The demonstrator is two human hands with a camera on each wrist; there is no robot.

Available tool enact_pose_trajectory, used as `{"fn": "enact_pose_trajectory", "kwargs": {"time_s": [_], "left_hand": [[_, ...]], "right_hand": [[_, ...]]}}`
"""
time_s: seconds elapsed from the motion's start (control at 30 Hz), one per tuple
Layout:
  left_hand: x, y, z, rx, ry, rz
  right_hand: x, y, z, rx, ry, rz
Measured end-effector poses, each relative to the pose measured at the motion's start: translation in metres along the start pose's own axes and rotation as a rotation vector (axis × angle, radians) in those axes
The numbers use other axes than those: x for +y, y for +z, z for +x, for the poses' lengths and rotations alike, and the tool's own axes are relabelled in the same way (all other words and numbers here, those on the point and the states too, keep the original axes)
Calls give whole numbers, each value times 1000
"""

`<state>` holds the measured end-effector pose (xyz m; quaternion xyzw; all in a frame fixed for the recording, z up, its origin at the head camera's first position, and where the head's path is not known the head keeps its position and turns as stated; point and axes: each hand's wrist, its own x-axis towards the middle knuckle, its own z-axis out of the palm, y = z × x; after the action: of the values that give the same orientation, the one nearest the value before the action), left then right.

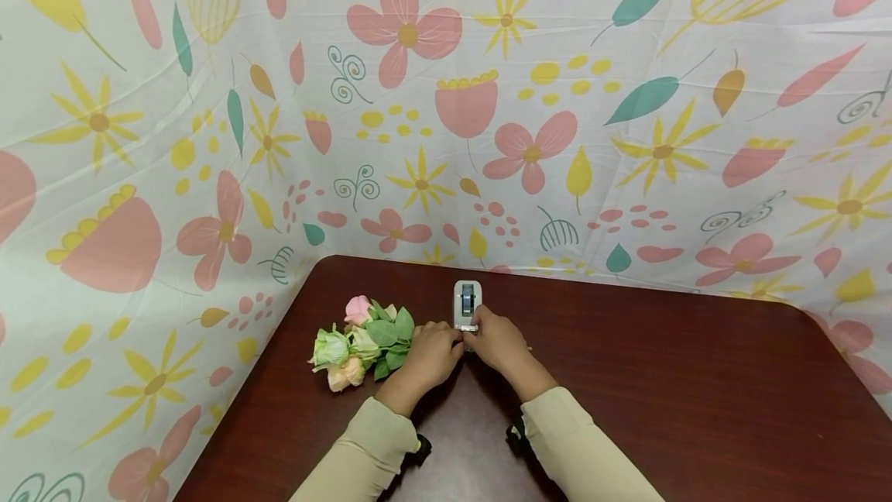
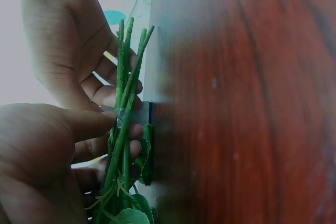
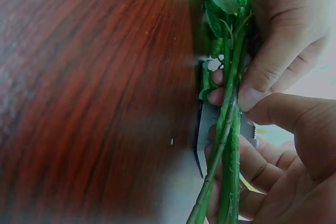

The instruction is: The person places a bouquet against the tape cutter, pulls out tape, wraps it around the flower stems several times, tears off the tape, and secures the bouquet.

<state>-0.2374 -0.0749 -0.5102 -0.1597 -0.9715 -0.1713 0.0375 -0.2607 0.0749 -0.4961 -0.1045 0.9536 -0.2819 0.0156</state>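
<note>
A bunch of artificial roses [image 1: 348, 347], with pink, peach and pale green-white heads, lies with its heads to the left. My left hand [image 1: 433, 351] grips its green stems [image 2: 119, 156] just below the leaves. From the other side, my right hand [image 1: 498, 343] has its fingers curled behind the same stems, its thumb meeting the left thumb. A bit of clear tape [image 2: 121, 115] shines on the stems between the thumbs. Right beyond the hands stands a white tape dispenser [image 1: 458, 302] with a roll in it; its grey body shows behind the stems in both wrist views.
The dark red wooden table [image 1: 662, 378] has rounded far corners. A white cloth [image 1: 432, 138] with printed flowers hangs along its back and left sides. Rose leaves [image 1: 390, 335] lie close to the left hand.
</note>
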Motion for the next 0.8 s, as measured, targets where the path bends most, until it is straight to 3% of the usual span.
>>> {"fn": "enact_pose_trajectory", "kwargs": {"time_s": [0.33, 0.5, 0.8], "left_hand": [[-1, 0, -1, 36, 29, -2], [-1, 2, 0, 17, 22, -7], [2, -1, -1, -42, 9, -8]], "right_hand": [[-3, 2, 0, -5, 36, 0], [0, 4, -1, -34, 47, 29], [13, 3, -6, -14, 49, 268]]}}
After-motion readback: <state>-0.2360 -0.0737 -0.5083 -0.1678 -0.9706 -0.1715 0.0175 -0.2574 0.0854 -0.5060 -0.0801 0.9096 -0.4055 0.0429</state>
